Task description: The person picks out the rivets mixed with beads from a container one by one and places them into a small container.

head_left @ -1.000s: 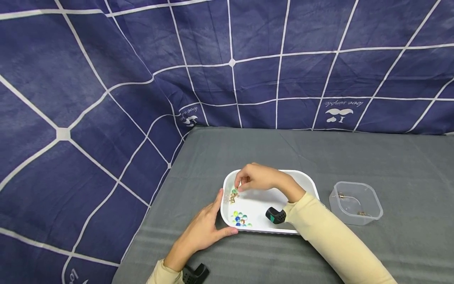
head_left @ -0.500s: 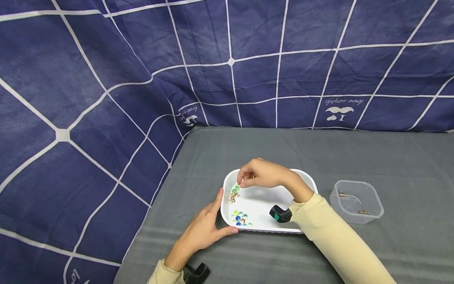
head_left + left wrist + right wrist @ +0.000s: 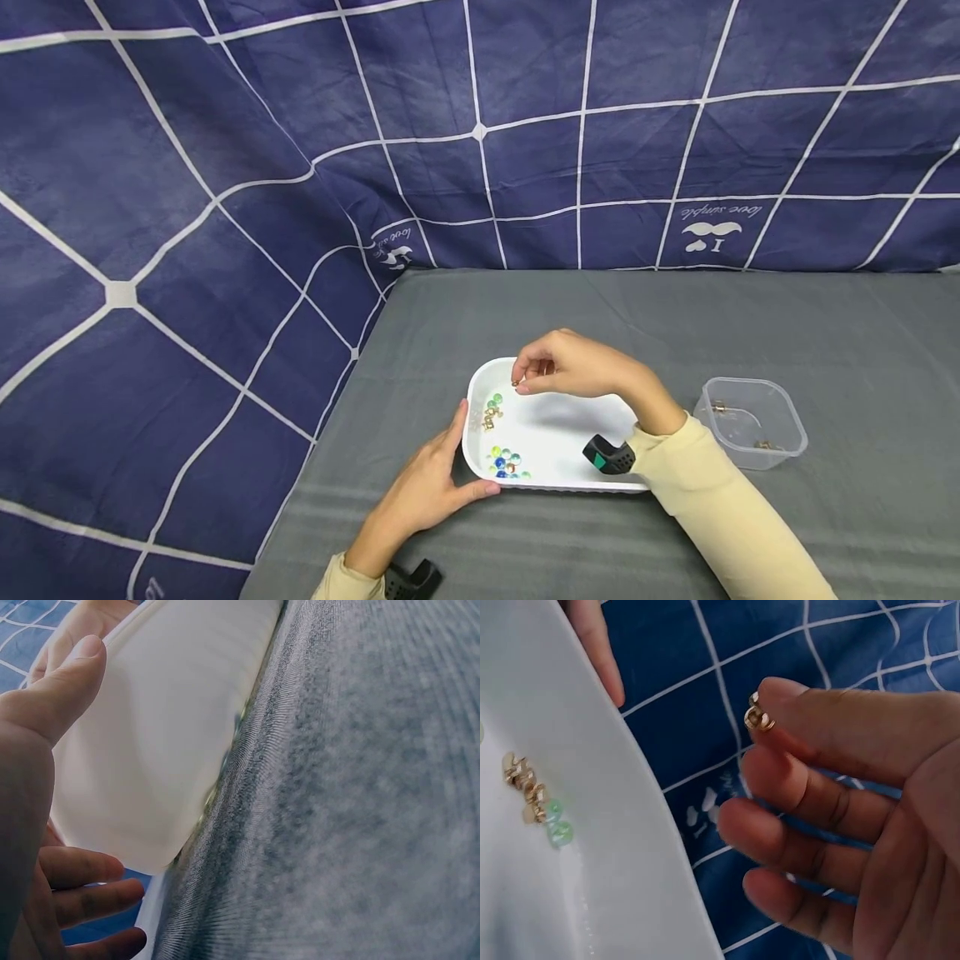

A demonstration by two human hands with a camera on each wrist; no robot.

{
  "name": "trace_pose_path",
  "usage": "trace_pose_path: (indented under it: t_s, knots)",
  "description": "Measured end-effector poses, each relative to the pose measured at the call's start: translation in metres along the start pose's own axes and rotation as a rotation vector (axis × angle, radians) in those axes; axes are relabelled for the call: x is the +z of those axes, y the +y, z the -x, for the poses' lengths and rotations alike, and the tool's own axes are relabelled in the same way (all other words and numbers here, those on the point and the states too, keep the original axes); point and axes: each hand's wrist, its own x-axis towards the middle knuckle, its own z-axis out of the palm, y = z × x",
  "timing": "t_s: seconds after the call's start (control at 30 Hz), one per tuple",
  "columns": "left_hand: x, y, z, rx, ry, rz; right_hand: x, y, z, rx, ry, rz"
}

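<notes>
My right hand point(image 3: 577, 364) is raised over the back of a white tray point(image 3: 558, 442), pinching a small gold-coloured metal piece point(image 3: 757, 718) between thumb and index finger. In the right wrist view its other fingers curl loosely below. My left hand point(image 3: 423, 483) rests at the tray's front left corner, fingers along the left side and thumb on the front rim. Inside the tray, a row of gold pieces point(image 3: 490, 417) and green marbles point(image 3: 497, 399) lies by the left wall. Blue, green and yellow marbles point(image 3: 501, 462) cluster near the front left corner.
A clear plastic box point(image 3: 753, 454) stands to the right of the tray, with a few gold-coloured pieces point(image 3: 763, 445) in it. Grey cloth point(image 3: 600, 542) covers the table. A blue curtain with white lines point(image 3: 540, 167) hangs behind and at the left.
My right hand has moved up and to the right, away from the row of gold pieces and green marbles, carrying one gold piece. The left hand stays at the tray.
</notes>
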Motion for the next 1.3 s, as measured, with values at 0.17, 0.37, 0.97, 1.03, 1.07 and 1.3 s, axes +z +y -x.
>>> trace_pose_path:
  t_s: [0.17,0.37,0.97,1.03,1.07,1.3]
  knots:
    - [-0.001,0.0,-0.001,-0.004,-0.005,0.012,-0.006,-0.002,0.005,0.001,0.019,0.01]
    - [-0.001,0.0,0.001,-0.015,-0.011,0.015,-0.014,-0.001,0.014,0.031,0.048,0.0]
    - [0.0,0.001,0.0,0.014,0.0,0.012,-0.047,0.0,0.043,0.123,0.112,-0.033]
    - [0.0,0.002,0.001,0.007,-0.006,0.013,-0.05,0.001,0.045,0.131,0.107,-0.029]
    - [0.0,0.002,0.001,0.006,-0.007,0.015,-0.051,0.001,0.046,0.133,0.105,-0.026]
    - [-0.002,0.002,0.001,-0.004,-0.006,0.009,-0.06,0.001,0.058,0.153,0.122,-0.02]
